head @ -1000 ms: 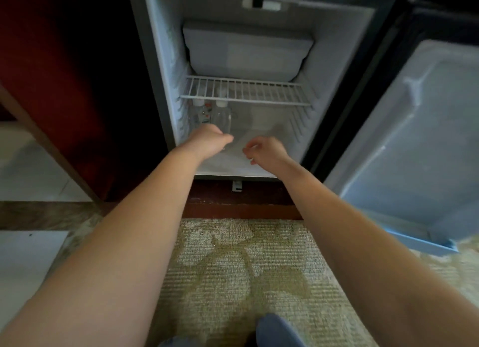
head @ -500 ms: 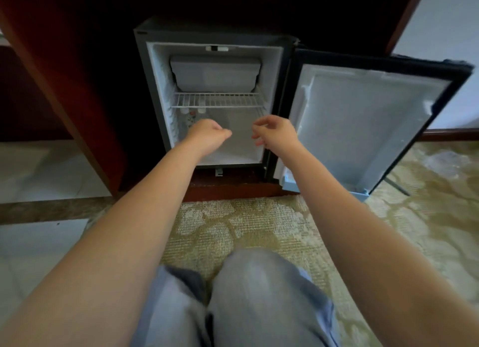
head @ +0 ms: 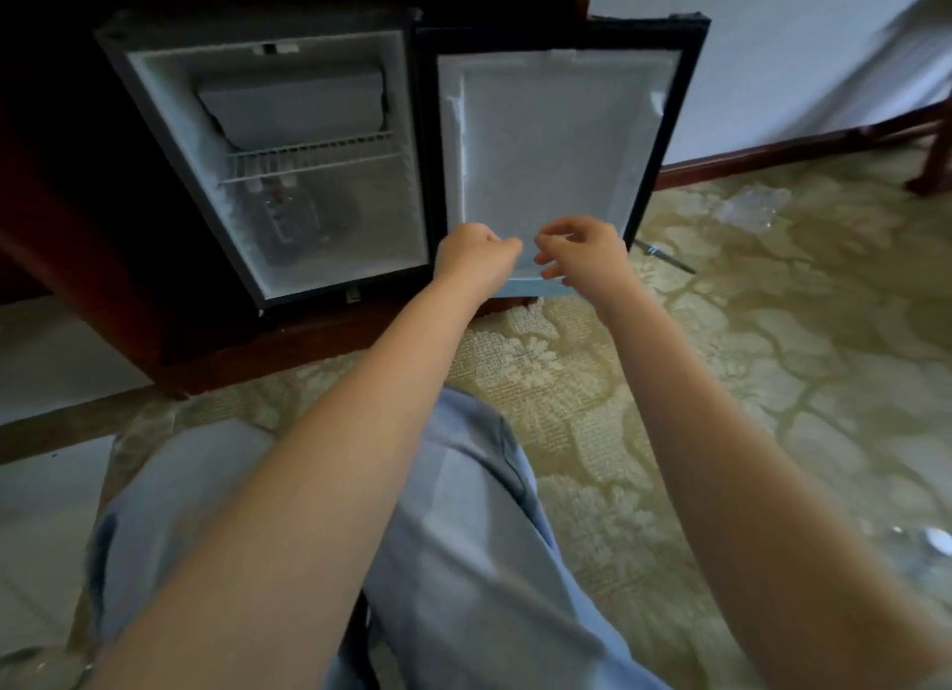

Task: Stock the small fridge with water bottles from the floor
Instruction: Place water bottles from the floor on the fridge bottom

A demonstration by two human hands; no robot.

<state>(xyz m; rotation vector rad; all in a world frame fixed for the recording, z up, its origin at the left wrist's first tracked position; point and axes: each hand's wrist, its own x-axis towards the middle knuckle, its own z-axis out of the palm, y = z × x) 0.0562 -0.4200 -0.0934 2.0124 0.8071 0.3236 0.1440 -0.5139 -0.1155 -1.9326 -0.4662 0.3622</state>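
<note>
The small fridge point(head: 154, 122) stands open in a dark wooden cabinet, its door point(head: 556, 138) swung out to the right. Clear water bottles point(head: 281, 210) stand at the left of the bottom compartment, under a white wire shelf point(head: 314, 156). My left hand point(head: 471, 259) is loosely curled and holds nothing, in front of the door's lower edge. Beside it, my right hand point(head: 584, 254) has its fingers loosely bent and is also empty. A bottle with a white cap point(head: 932, 545) lies on the carpet at the far right edge, partly cut off.
Crumpled clear plastic wrap point(head: 747, 207) lies on the patterned carpet point(head: 772, 380) right of the door. My knees in blue trousers point(head: 463, 535) fill the lower middle. A wooden furniture leg point(head: 935, 158) stands at the far right. Pale tiles point(head: 46, 359) lie at left.
I have pulled back from the fridge. Both empty hands came out of the bottom compartment and moved right, now in front of the door. The bottles stay inside.
</note>
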